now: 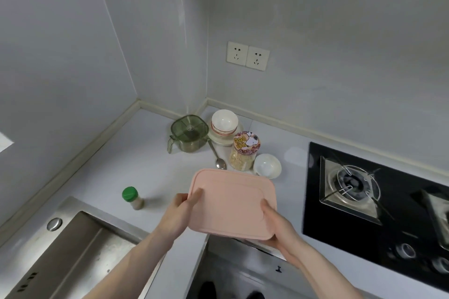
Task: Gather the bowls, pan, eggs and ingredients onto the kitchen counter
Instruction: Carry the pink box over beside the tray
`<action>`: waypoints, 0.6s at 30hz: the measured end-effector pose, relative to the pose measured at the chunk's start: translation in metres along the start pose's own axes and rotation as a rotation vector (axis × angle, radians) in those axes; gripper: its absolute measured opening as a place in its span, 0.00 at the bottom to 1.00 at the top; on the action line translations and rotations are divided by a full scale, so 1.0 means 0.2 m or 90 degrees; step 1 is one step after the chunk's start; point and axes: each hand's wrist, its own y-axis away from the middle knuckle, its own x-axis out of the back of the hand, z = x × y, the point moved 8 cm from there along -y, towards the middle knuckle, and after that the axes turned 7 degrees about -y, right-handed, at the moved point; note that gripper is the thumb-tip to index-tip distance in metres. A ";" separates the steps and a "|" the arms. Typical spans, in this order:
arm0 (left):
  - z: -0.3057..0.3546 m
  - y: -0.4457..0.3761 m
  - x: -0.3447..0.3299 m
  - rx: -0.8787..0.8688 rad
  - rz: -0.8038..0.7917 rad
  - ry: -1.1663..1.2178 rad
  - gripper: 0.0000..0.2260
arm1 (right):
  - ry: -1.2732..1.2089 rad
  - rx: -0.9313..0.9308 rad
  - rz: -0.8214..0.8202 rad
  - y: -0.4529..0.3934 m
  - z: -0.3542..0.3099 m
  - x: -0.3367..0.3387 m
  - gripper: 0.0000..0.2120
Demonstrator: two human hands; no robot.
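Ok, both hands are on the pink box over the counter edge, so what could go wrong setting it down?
1. The pink rectangular plastic box, held by the left hand and right hand, may knock the metal spoon, the cartoon-lidded glass jar or the small white bowl just beyond it.
2. It partly overhangs the white counter edge; released there, it could tip off.

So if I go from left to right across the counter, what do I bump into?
Sink → green-capped shaker → green lidded jug → spoon → cartoon-lid jar → single white bowl → gas stove. The pink board in both hands and the stacked bowls overlap others, so they're skipped.
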 end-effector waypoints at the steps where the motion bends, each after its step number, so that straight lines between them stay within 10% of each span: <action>1: 0.06 0.02 -0.02 -0.008 -0.002 -0.009 0.28 | 0.004 0.011 0.019 0.03 -0.02 0.03 0.20; 18: 0.58 0.54 -1.08 -0.118 -0.128 -0.117 0.34 | -0.087 0.096 0.196 0.83 0.02 1.12 0.21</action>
